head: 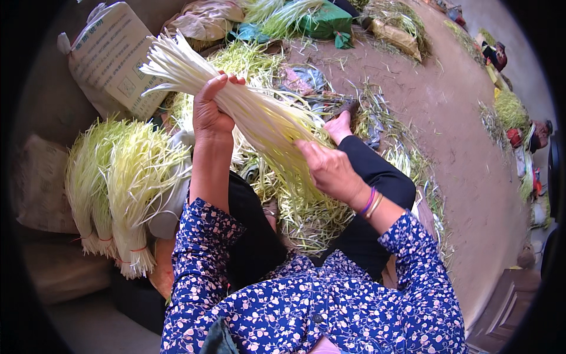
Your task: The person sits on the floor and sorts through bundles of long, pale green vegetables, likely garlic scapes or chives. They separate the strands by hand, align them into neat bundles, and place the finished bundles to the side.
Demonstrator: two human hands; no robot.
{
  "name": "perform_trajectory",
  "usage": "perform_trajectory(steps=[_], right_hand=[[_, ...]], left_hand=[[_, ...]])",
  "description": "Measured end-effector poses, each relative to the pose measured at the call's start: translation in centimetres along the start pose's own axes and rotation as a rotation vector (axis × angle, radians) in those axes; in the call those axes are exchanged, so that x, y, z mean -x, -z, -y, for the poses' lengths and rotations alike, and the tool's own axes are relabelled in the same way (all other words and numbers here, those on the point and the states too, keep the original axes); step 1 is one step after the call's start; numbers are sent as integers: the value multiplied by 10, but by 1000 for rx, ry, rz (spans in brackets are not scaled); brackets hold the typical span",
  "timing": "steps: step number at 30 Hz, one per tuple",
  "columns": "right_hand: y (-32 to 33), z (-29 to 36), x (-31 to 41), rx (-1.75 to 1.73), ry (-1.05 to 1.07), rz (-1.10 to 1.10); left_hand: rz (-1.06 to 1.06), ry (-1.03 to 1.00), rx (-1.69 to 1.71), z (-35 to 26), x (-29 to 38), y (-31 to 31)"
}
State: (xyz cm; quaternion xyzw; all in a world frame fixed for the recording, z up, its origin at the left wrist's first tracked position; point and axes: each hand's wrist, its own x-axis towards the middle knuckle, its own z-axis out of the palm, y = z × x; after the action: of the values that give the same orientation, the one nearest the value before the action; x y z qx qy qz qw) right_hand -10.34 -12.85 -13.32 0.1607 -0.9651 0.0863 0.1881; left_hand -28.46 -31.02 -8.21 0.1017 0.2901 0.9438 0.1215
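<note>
My left hand (214, 106) is closed around a thick bundle of blanched yellow chives (252, 108) near its white stem ends. The bundle slants across in front of me, stems at the upper left and pale yellow leaves hanging down to the right. Against the leafy part rests my right hand (329, 170), its fingers curled in; whether they pinch any leaves is hidden. Beneath the bundle, loose chive leaves and trimmings (309, 217) lie heaped between my legs. On my left stand several tied chive bundles (132, 186), stem ends down, with red bands near the base.
A white printed sack (117, 62) leans at the upper left. More loose chives (247, 62) lie beyond my hands, near a green wrapped bundle (325, 20). Straw-like scraps (376, 106) litter the brown floor (464, 159). Along the right wall sit assorted bundles (510, 110) and a dark wooden panel (504, 309).
</note>
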Motion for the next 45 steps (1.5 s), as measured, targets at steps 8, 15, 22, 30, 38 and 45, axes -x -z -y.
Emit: perform_trajectory(steps=[8,15,22,30,38,45], right_hand=[[71,-83,-32,221,-406,-68],[27,-14,18,-468,-503,-115],[-12,-5,7,-490,-410,-315],[-8,13,6,-593,-604,-152],[4,13,17,-407,-362,-222],[52,6,77,-544,-425,-164]], left_hand=[[-82,-82,-218,-1,10,-4],[-152,26,-76,0,1,9],[-15,44,33,-12,5,19],[129,51,77,-17,9,20],[94,45,86,-19,9,21],[158,13,254,-39,2,44]])
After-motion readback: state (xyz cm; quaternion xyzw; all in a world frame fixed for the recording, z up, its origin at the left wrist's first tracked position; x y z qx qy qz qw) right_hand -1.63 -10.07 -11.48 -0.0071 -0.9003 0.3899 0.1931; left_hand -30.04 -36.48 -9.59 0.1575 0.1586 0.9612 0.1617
